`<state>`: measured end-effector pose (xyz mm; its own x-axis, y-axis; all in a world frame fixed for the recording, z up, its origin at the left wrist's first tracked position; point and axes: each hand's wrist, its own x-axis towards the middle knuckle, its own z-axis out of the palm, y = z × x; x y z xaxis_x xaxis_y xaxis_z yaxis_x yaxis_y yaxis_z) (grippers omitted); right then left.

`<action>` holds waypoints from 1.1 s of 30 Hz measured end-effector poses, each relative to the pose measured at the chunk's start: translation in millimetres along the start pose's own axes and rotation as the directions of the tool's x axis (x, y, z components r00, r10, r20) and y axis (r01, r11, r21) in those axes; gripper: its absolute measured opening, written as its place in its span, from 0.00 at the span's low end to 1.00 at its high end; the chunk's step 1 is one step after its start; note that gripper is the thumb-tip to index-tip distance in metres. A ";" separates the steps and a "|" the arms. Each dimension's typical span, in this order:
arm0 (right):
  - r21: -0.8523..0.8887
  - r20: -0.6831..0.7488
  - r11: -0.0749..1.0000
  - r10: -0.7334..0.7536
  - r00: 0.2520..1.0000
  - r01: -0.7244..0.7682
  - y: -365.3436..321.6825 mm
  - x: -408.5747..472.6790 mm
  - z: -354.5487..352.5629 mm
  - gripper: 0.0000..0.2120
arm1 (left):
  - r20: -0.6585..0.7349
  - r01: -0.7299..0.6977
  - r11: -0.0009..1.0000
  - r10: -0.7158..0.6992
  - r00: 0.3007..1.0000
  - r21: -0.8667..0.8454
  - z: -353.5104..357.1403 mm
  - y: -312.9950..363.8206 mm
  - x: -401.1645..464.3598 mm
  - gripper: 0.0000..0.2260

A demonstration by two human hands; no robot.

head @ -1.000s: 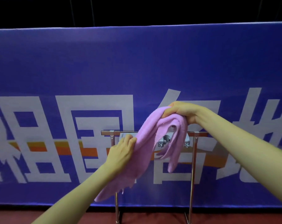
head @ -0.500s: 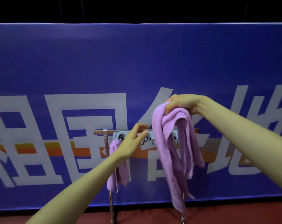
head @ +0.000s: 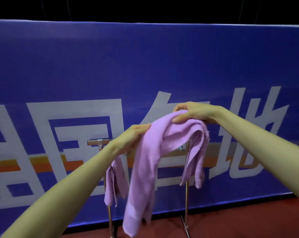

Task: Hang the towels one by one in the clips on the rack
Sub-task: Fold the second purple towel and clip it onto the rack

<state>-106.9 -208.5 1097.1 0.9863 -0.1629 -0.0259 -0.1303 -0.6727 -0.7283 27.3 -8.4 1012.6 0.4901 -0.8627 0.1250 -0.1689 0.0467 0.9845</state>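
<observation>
blue lettered banner [head: 145, 66], red floor [head: 248, 219]

White Chinese characters on banner [head: 145, 66]

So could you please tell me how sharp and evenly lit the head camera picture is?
Head view: wide-angle bend curves the banner top; its lettering is smeared by motion blur; the held towel and both hands, left hand and right hand, are soft-edged; above the banner all is black.
</observation>
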 end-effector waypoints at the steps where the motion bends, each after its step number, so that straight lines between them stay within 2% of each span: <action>1: 0.007 -0.001 1.000 -0.003 1.000 0.003 2.4 -0.6 3.1 0.16 | -0.009 -0.021 1.000 0.021 1.000 0.017 -5.7 6.8 -0.5 0.13; 2: 0.025 0.013 1.000 0.006 1.000 -0.006 3.9 -1.1 6.2 0.20 | -0.021 -0.043 0.999 0.043 0.999 0.030 -11.1 15.7 -1.3 0.13; 4: 0.068 0.039 0.997 0.045 0.998 -0.047 5.6 -0.3 11.4 0.26 | -0.002 -0.075 0.982 0.077 0.997 0.175 -19.0 34.4 -6.2 0.16; 5: 0.097 0.036 0.993 0.068 0.997 -0.071 7.6 0.8 12.5 0.28 | 0.013 -0.090 0.960 0.089 0.996 0.266 -23.5 40.4 -7.2 0.18; 7: 0.163 0.050 0.984 0.069 0.996 -0.076 11.7 4.6 13.2 0.30 | 0.028 -0.111 0.935 0.108 0.994 0.336 -29.4 54.2 -11.4 0.20; 10: 0.177 0.089 0.984 -0.017 0.996 0.001 14.4 4.4 13.1 0.21 | 0.050 -0.111 0.903 0.099 0.994 0.415 -39.7 63.0 -15.8 0.19; 12: 0.271 0.034 0.960 -0.080 0.996 0.067 15.7 4.2 14.9 0.14 | 0.044 -0.111 0.904 0.102 0.994 0.413 -44.4 63.4 -18.0 0.19; 13: 0.234 0.028 0.967 -0.115 0.993 0.105 15.2 5.3 16.9 0.12 | 0.038 -0.121 0.878 0.116 0.993 0.463 -47.1 61.7 -17.4 0.18; 14: 0.100 0.064 0.988 -0.124 0.990 0.118 14.6 6.8 20.6 0.12 | 0.044 -0.109 0.800 0.103 0.994 0.590 -49.7 59.0 -16.7 0.17; 16: -0.159 0.156 0.981 -0.086 0.984 0.111 14.9 8.9 31.6 0.12 | 0.048 -0.031 0.574 -0.015 0.999 0.818 -53.1 49.3 -17.1 0.16; 17: -0.178 0.150 0.978 -0.086 0.985 0.112 15.6 11.9 33.0 0.12 | 0.034 0.002 0.544 -0.056 0.998 0.839 -56.2 44.2 -17.6 0.17; 18: -0.147 0.103 0.983 -0.100 0.990 0.114 15.1 13.9 33.7 0.11 | 0.015 0.036 0.568 -0.086 0.996 0.822 -57.7 40.9 -20.9 0.17; 20: -0.056 0.069 0.992 -0.109 0.992 0.113 16.9 17.4 34.8 0.10 | -0.008 0.073 0.680 -0.098 0.995 0.730 -58.5 37.6 -27.5 0.15; 23: 0.067 0.257 0.996 -0.078 0.963 0.063 27.0 24.7 49.7 0.09 | 0.033 0.024 0.764 -0.060 0.998 0.645 -53.8 33.9 -28.6 0.11; 25: 0.194 0.297 0.981 -0.076 0.952 0.018 31.7 32.5 63.8 0.10 | 0.036 -0.015 0.767 -0.011 0.999 0.642 -48.2 31.7 -22.8 0.12; 28: 0.377 0.335 0.924 -0.072 0.939 -0.064 34.0 39.3 83.2 0.08 | 0.032 0.001 0.758 -0.029 0.999 0.652 -40.2 32.4 -15.4 0.10; 31: 0.405 0.386 0.908 -0.068 0.920 -0.103 41.6 46.9 94.1 0.15 | 0.016 0.054 0.708 -0.093 0.996 0.704 -37.8 31.8 -10.5 0.09; 33: 0.422 0.330 0.902 -0.055 0.942 -0.095 45.3 51.5 92.0 0.16 | 0.004 0.099 0.682 -0.147 0.989 0.724 -39.0 28.8 -7.6 0.10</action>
<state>-52.7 -181.0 999.8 0.9700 0.1215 -0.2106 -0.1688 -0.2868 -0.9430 52.1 19.2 1044.8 0.5062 -0.8621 -0.0218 -0.6862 -0.4180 0.5953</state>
